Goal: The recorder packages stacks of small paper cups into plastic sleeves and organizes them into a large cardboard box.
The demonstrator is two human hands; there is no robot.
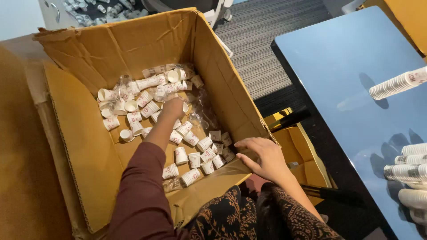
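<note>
My left hand [172, 108] is deep in the cardboard box [133, 42], fingers curled down onto the loose small paper cups [147, 106] in the middle of the heap; whether it has clamped one I cannot tell. My right hand [262, 158] rests spread and empty on the near right box edge. I judge a hasty grab could crush a thin cup or snag the clear plastic wrap [202, 109] just right of the left hand, dragging others along. More cups lie between both hands; stacked cups [396, 84] sit on the blue desk [338, 58], well right of the right hand.
</note>
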